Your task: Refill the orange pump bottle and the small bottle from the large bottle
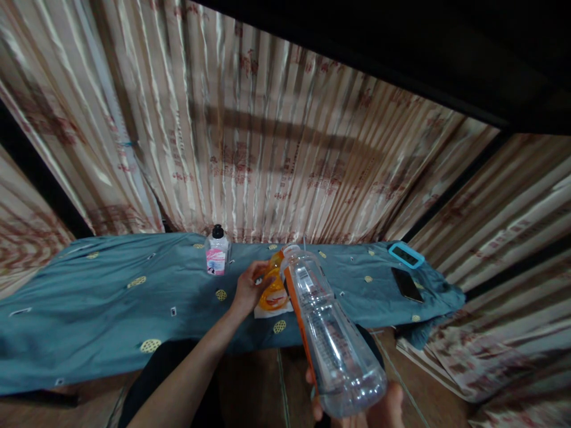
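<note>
Clear plastic bottle [332, 333] tipped mouth-down over orange funnel [273, 285] on the table [89, 297], right hand [357, 410] clamped on its base, left hand [247, 288] gripping the funnel; best keep the mouth centred.

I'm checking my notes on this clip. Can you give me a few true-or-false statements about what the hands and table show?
1. The right hand holds a large clear plastic bottle tilted toward the table. True.
2. The left hand grips the dark phone. False: it is at the orange transparent jug.
3. The small clear bottle with pink label stands upright. True.
4. The tablecloth is red. False: it is teal.
</note>
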{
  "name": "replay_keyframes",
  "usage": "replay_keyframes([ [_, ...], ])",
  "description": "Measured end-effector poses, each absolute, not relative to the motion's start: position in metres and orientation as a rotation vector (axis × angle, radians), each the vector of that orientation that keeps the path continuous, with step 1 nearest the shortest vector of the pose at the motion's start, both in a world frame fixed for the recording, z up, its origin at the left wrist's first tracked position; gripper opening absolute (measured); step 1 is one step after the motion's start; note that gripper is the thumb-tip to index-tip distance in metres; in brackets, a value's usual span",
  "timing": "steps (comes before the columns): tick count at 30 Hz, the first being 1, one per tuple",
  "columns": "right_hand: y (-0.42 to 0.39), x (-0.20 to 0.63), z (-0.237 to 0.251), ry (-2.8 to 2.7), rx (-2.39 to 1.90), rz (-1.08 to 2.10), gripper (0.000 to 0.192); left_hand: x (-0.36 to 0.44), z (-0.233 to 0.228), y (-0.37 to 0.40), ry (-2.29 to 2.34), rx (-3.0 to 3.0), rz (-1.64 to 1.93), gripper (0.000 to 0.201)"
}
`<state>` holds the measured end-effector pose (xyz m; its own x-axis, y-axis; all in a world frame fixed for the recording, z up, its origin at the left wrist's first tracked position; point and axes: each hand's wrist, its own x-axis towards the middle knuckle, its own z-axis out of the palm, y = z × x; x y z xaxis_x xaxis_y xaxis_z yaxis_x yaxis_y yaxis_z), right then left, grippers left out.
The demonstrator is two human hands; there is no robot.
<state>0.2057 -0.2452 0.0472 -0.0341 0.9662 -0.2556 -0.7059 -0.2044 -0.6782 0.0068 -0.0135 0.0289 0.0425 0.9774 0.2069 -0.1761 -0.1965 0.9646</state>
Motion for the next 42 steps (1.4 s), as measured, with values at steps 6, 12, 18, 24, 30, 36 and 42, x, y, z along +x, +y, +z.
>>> replay_keyframes([
  [6,-0.246,0.207,0.048,-0.422,-0.803,1.656,0.109,0.008,0.029,-0.013,0.918,1.247,1.404,0.047],
  [12,-0.246,0.205,0.053,-0.431,-0.795,1.653,0.108,0.007,0.026,-0.011,0.942,1.260,1.389,0.047],
  [18,-0.245,0.204,0.058,-0.440,-0.801,1.650,0.111,0.007,0.025,-0.012,0.932,1.259,1.397,0.046],
  [24,-0.245,0.204,0.058,-0.429,-0.804,1.653,0.106,0.007,0.028,-0.013,0.936,1.242,1.385,0.047],
  [30,-0.246,0.204,0.058,-0.432,-0.801,1.648,0.104,0.008,0.028,-0.012,0.942,1.239,1.388,0.048],
  [36,-0.246,0.204,0.058,-0.440,-0.792,1.649,0.106,0.007,0.028,-0.012,0.937,1.247,1.391,0.047],
  [42,-0.246,0.203,0.060,-0.449,-0.778,1.653,0.105,0.008,0.028,-0.012,0.942,1.247,1.392,0.045],
])
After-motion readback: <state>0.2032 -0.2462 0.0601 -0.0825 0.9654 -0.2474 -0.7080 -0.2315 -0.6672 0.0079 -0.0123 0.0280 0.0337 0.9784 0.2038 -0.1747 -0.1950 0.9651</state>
